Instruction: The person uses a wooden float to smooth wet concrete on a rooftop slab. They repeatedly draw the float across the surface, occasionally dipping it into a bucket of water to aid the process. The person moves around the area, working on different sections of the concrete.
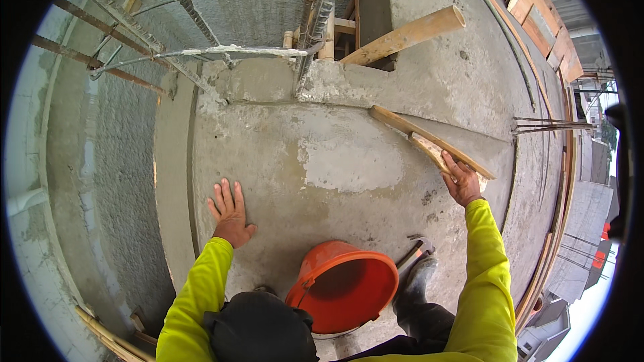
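My right hand (463, 182) is closed round the handle of a wooden float (436, 139), a long, narrow board tilted up on its edge over the concrete at the right. My left hand (231, 214) is spread with its fingers apart, palm down over the concrete floor (268, 154) at the left; whether it presses on it I cannot tell. A pale, smoother patch of mortar (352, 154) lies between the hands. Close to my body, an orange bucket (345, 275) leans with its mouth toward me, its inside dark.
A hammer (417, 248) lies beside my boot (419, 275). Steel reinforcing bars (181, 3) stand at the far left. Beyond the mortar, a bamboo pole (409, 35) sticks out of an opening. More bars (553, 125) jut out at the right, near the slab's edge.
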Action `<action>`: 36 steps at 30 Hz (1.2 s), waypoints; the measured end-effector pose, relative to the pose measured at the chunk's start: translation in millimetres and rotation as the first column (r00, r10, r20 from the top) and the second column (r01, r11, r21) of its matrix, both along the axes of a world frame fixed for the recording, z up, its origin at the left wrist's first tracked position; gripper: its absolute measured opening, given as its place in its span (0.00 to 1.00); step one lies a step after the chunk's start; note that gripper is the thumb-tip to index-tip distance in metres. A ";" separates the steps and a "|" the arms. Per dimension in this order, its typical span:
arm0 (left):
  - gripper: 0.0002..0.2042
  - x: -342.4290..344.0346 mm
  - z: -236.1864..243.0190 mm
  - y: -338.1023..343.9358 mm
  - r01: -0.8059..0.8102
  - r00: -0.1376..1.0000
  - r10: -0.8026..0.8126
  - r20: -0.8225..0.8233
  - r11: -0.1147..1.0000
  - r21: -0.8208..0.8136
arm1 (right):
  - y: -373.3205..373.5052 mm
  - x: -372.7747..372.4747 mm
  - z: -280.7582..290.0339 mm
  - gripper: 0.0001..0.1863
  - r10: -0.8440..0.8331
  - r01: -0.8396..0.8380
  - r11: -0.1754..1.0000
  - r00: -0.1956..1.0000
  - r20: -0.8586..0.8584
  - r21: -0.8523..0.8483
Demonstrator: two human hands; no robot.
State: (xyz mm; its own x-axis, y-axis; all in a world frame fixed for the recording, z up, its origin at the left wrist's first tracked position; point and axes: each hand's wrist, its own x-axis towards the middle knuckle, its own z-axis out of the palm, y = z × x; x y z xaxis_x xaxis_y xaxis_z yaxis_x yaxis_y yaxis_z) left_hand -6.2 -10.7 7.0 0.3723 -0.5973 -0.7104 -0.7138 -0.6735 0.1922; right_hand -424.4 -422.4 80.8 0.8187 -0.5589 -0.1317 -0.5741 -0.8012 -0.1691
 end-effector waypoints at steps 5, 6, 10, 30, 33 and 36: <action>0.62 -1.4 1.8 -2.4 -0.002 1.000 0.003 -0.003 1.000 0.023 | 65.7 87.1 -14.0 0.33 -0.028 -0.047 0.846 0.991 0.133 0.530; 0.62 -1.3 2.0 -1.8 0.000 1.000 0.000 0.001 1.000 0.014 | 79.9 113.5 -21.9 0.32 0.022 -0.080 0.854 0.993 0.119 0.514; 0.62 -3.0 -2.1 -1.2 0.014 1.000 -0.014 0.011 1.000 0.000 | 93.7 163.4 -43.4 0.29 0.034 -0.096 0.863 0.991 0.133 0.496; 0.64 -4.4 -4.9 0.0 0.009 0.999 -0.009 0.049 1.000 -0.004 | 107.4 152.4 -61.9 0.29 -0.014 -0.030 0.811 0.997 0.071 0.584; 0.63 -2.3 -2.3 0.5 0.010 0.999 -0.009 0.031 1.000 -0.028 | 104.6 148.8 -60.1 0.30 0.099 -0.163 0.893 0.981 0.169 0.420; 0.63 -2.4 -0.9 2.6 0.012 1.000 -0.012 0.017 1.000 -0.027 | 92.6 76.6 -41.8 0.29 -0.194 0.139 0.844 0.979 0.053 0.517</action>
